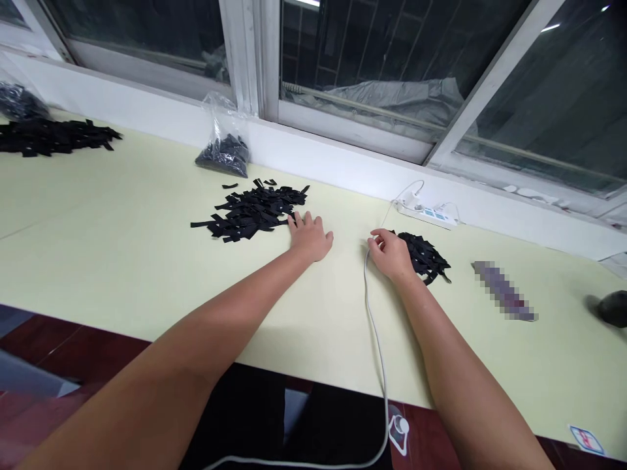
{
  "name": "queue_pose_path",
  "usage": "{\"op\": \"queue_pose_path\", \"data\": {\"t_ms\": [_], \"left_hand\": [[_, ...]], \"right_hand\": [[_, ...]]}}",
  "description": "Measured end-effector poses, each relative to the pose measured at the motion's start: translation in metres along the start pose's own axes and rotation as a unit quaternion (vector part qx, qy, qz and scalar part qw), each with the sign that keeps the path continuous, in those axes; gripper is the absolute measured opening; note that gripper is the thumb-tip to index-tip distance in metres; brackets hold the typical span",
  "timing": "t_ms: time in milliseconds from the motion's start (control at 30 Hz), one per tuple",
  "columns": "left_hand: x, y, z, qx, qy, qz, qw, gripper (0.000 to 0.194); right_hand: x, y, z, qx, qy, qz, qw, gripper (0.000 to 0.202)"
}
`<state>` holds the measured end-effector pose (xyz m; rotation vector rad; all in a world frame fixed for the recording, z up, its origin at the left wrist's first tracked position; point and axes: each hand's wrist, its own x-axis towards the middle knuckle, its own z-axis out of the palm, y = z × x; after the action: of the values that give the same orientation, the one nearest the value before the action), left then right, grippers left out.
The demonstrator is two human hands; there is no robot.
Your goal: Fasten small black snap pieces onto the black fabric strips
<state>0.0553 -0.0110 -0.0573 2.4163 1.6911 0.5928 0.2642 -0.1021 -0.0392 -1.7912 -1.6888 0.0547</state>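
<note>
My left hand (311, 239) lies palm down on the table with its fingers spread. Its fingertips reach the right edge of a wide pile of black fabric-like strips (252, 212). Farther right, my right hand (390, 254) is curled, thumb and fingers drawn together beside a white cable (373, 313). Whatever those fingers hold, if anything, is hidden. A smaller pile of black strips (425, 256) lies just beyond the right hand, partly covered by it. A few loose strips (230, 186) sit apart at the back of the wide pile.
A clear plastic bag of black pieces (225, 147) stands against the wall. Another black pile (53, 137) is at far left. A power strip (426, 212) lies at the back. To the right are a blurred-out object (504, 290) and a dark rounded object (614, 308). The cable crosses the pale table (313, 320).
</note>
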Motion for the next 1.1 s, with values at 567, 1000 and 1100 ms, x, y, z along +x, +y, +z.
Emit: {"op": "queue_pose_path", "data": {"t_ms": [567,1000,1100], "left_hand": [[-0.008,0.004,-0.004,-0.147,0.000,0.199,0.969,0.044],[-0.004,0.010,-0.007,-0.352,-0.075,0.173,0.917,0.023],[-0.004,0.015,-0.006,-0.467,-0.094,0.142,0.868,0.023]], "right_hand": [[-0.002,-0.016,0.002,0.023,-0.040,-0.002,0.999,0.032],[-0.005,-0.023,0.005,0.072,-0.061,-0.002,0.996,0.030],[-0.004,-0.022,0.009,0.131,-0.078,0.006,0.988,0.031]]}}
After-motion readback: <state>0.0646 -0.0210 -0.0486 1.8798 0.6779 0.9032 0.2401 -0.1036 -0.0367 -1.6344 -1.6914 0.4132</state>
